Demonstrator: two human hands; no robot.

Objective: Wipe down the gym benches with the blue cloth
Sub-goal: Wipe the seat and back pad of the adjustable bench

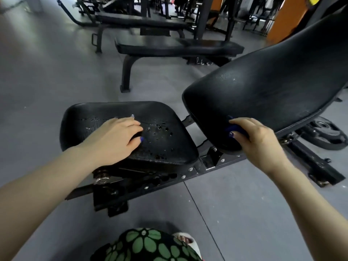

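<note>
Two hands working: left hand [114, 136] rests loosely curled on cracked seat pad [165, 140], holding nothing; right hand [258, 140] grips blue cloth [235, 129] against backrest [273, 87] edge, 3 o'clock. Risk: cloth snagging on torn vinyl.

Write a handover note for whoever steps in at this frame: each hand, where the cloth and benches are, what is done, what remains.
Left hand: rests on the worn seat pad, fingers loosely curled, holding nothing.
Right hand: grips the bunched blue cloth against the lower end of the inclined backrest.
Done: cannot tell which surfaces are already wiped.
Left: at least the rest of this backrest, then the two flat benches behind, if not yet wiped.
</note>
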